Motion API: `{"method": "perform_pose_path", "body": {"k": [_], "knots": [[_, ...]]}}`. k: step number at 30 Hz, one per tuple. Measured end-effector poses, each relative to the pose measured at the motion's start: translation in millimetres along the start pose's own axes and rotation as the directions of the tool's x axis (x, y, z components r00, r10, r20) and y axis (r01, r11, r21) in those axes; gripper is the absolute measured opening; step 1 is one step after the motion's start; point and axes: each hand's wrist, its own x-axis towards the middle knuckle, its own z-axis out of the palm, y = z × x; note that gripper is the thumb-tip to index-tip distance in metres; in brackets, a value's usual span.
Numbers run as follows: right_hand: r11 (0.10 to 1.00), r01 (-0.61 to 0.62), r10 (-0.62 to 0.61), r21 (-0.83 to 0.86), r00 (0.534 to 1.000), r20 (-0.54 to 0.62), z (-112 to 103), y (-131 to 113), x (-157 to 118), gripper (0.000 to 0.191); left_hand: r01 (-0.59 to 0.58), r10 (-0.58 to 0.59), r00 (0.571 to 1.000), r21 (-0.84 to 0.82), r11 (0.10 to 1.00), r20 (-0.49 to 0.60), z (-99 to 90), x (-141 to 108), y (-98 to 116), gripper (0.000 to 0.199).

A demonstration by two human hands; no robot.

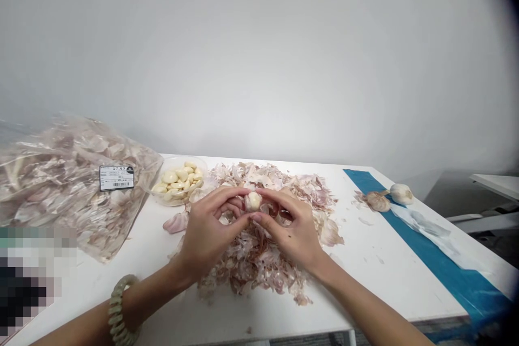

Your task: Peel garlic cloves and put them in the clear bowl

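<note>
Between the fingertips of both hands is a garlic clove (253, 201), pale with some skin on it. My left hand (213, 227) pinches it from the left, thumb below and index finger above. From the other side my right hand (294, 224) grips it the same way, and the two thumbs meet under it. Beneath the hands spreads a heap of garlic skins (259, 265), partly covered by them. A clear round bowl (173, 203) of peeled garlic cloves (180, 177) stands just beyond my left hand.
A large clear bag (77, 184) full of garlic skins, with a price label (116, 178), lies at the left. Garlic bulbs (401, 193) sit at the right by a blue strip (430, 248) and clear plastic. A wall backs the white table (389, 275).
</note>
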Motion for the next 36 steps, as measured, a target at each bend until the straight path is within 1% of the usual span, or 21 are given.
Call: {"method": "perform_pose_path", "body": {"k": [3,5,8,10,12,16,19,23,25,27,30,33,34,36], "knots": [[0.999,-0.032,0.031,-0.024,0.999,-0.023,2.4,-0.8,-0.9,0.032,-0.137,0.138,0.99,0.093,0.986,-0.002,1.9,-2.5,-0.7,0.029],[0.998,-0.048,0.047,-0.045,0.998,-0.038,3.3,-0.3,-1.1,0.028,-0.18,0.18,0.984,0.101,0.978,0.014,3.0,-3.8,-1.7,0.029],[0.998,-0.053,0.052,-0.044,0.998,-0.027,3.0,1.7,-1.2,0.027,-0.153,0.151,0.988,0.088,0.984,0.023,3.5,-4.5,-3.5,0.034],[0.998,-0.057,0.057,-0.019,0.998,0.005,2.3,3.0,-1.3,0.03,-0.106,0.104,0.994,0.106,0.989,0.023,2.8,-4.0,-4.4,0.039],[0.997,-0.068,0.067,0.024,0.997,0.043,1.5,3.8,-1.5,0.034,-0.088,0.084,0.996,0.141,0.986,0.03,1.9,-2.8,-4.7,0.041],[0.991,-0.073,0.061,0.116,0.993,0.102,0.2,4.4,-2.1,0.042,-0.156,0.149,0.988,0.183,0.971,0.05,0.7,0.5,-3.8,0.035],[0.989,-0.067,0.05,0.132,0.991,0.128,-0.1,4.7,-2.7,0.045,-0.155,0.147,0.987,0.167,0.974,0.059,1.0,2.5,-3.5,0.028],[0.992,-0.03,0.008,0.123,0.984,0.176,0.8,6.0,-4.3,0.046,-0.105,0.096,0.993,0.124,0.987,0.076,1.7,2.8,-4.3,0.025],[0.991,-0.006,-0.019,0.132,0.981,0.191,1.6,7.0,-5.0,0.047,-0.076,0.069,0.993,0.074,0.994,0.093,1.8,2.3,-4.1,0.024],[0.989,-0.01,-0.019,0.149,0.981,0.193,2.3,7.6,-5.2,0.048,-0.031,0.031,0.994,-0.002,1.0,0.108,1.6,1.9,-3.5,0.022],[0.986,-0.066,0.038,0.154,0.983,0.179,2.7,6.6,-4.0,0.047,0.093,-0.076,0.99,-0.142,0.985,0.122,0.8,1.8,-2.9,0.019],[0.981,-0.127,0.103,0.148,0.982,0.159,1.4,3.2,-1.4,0.041,0.251,-0.226,0.966,-0.251,0.935,0.124,-0.3,2.0,-3.7,0.02],[0.977,-0.144,0.12,0.156,0.981,0.155,0.5,1.9,-0.5,0.04,0.286,-0.264,0.958,-0.273,0.919,0.115,-0.7,2.0,-4.2,0.021],[0.967,-0.175,0.149,0.183,0.978,0.147,-2.3,-0.3,1.2,0.04,0.32,-0.31,0.947,-0.295,0.9,0.084,-1.5,1.8,-5.5,0.024]]}}
